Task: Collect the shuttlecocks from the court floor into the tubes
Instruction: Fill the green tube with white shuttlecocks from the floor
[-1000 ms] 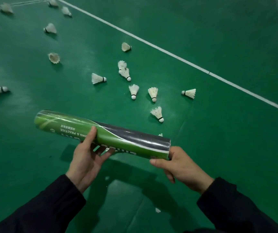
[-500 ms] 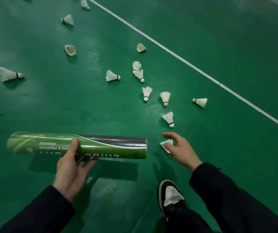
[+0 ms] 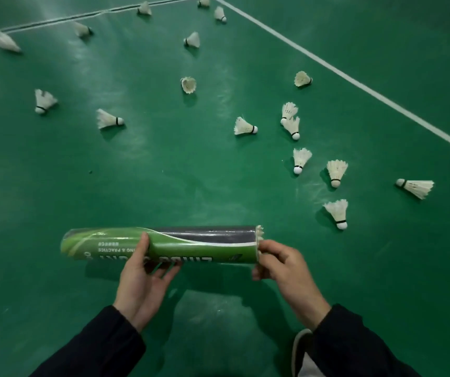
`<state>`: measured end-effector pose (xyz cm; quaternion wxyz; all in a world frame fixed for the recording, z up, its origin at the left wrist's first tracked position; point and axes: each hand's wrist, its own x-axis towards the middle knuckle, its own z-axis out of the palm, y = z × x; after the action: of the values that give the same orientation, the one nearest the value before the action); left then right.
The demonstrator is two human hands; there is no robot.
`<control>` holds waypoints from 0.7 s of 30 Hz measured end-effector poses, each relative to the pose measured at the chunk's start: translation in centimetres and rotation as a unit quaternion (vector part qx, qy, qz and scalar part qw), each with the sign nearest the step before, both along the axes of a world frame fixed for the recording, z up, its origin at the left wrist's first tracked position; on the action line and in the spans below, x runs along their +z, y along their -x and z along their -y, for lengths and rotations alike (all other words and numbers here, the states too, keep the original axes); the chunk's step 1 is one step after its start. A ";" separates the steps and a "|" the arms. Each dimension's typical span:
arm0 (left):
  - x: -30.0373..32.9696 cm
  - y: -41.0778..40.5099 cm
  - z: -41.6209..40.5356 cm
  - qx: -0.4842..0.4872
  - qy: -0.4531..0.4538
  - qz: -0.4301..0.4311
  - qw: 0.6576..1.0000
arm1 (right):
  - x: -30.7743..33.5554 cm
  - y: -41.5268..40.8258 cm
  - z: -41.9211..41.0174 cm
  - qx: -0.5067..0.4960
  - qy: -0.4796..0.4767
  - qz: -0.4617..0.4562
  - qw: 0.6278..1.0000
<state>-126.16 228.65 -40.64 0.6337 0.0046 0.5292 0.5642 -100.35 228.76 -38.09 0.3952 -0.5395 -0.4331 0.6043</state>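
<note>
- Many loose shuttlecocks [image 3: 337, 213] lie scattered across the green court floor [image 3: 164, 172].
- Left hand [image 3: 142, 278] grips the tube [image 3: 164, 244]; right hand [image 3: 281, 263] pinches a shuttlecock [image 3: 259, 233] at its mouth.

A green-and-black cardboard shuttlecock tube [image 3: 161, 244] lies roughly level above the green court floor, its printed lettering upside down to the viewer. At its right, open end the white feather tips of a shuttlecock [image 3: 259, 235] stick out past the rim. Many white feathered shuttlecocks lie scattered on the floor beyond, most on their sides; the nearest [image 3: 337, 213] lies right of the tube's open end, cork pointing toward the viewer.
</note>
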 end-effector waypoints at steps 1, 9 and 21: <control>0.1 -0.3 0.0 0.004 -0.003 -0.004 1.000 | -0.4 0.1 -0.2 0.041 0.033 -0.011 0.999; 0.0 -1.8 -0.6 0.051 -0.014 -0.077 0.996 | -0.9 -1.9 -2.7 0.313 0.172 -0.092 0.930; -1.0 -0.2 -0.1 0.213 0.063 -0.076 0.972 | -7.1 -4.5 -10.5 0.368 -0.133 0.433 0.812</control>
<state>-125.92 228.79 -41.63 0.4561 -0.1052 0.5987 0.6500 -95.85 239.23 -45.16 -0.0167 -0.4878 -0.8018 0.3448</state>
